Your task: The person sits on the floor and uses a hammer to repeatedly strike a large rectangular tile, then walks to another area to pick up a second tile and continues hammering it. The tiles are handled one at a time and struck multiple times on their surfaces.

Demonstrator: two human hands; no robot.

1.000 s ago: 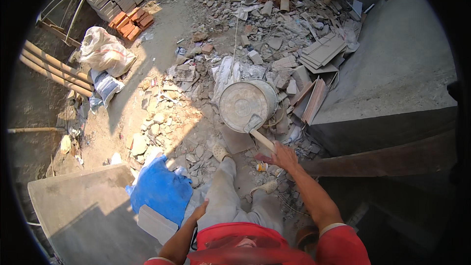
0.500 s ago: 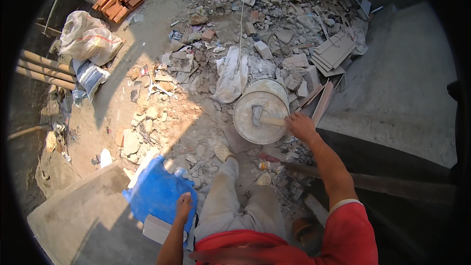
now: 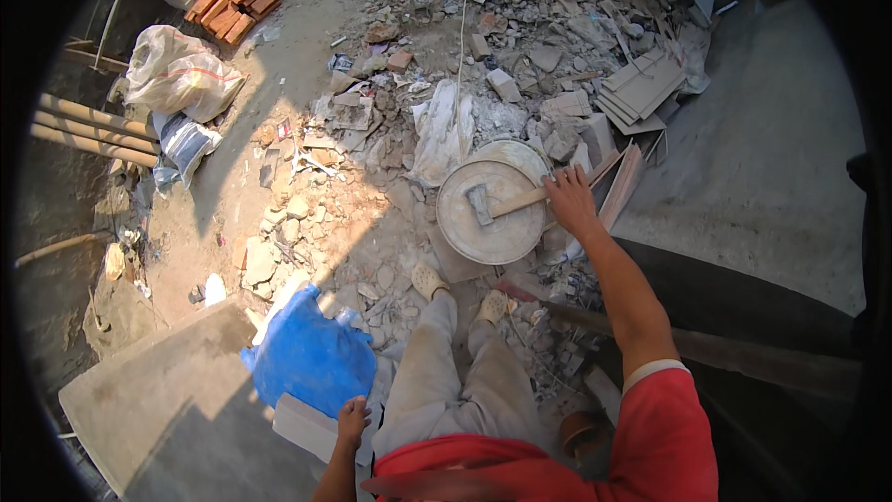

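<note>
My right hand (image 3: 570, 198) is closed round the wooden handle of a hammer (image 3: 506, 204), near the handle's end. The metal head lies over the round lid of a pale bucket (image 3: 483, 244); whether it touches the lid I cannot tell. Down by my left leg, my left hand (image 3: 353, 422) hangs with its fingers curled in and nothing visible in them. Close to that hand are a blue plastic sheet or bag (image 3: 311, 353) and a pale grey block (image 3: 307, 426).
Broken rubble (image 3: 372, 121) spreads around the bucket and my feet. Stacked tiles (image 3: 641, 93) lie beyond it to the right. Red bricks (image 3: 232, 7), a white sack (image 3: 181, 74) and several poles (image 3: 98, 135) are at left. A concrete slab (image 3: 167, 390) stands near left.
The hammer has turned, its head now tilted and slightly further left on the lid, with my right hand further up in the picture. My left hand has dropped lower.
</note>
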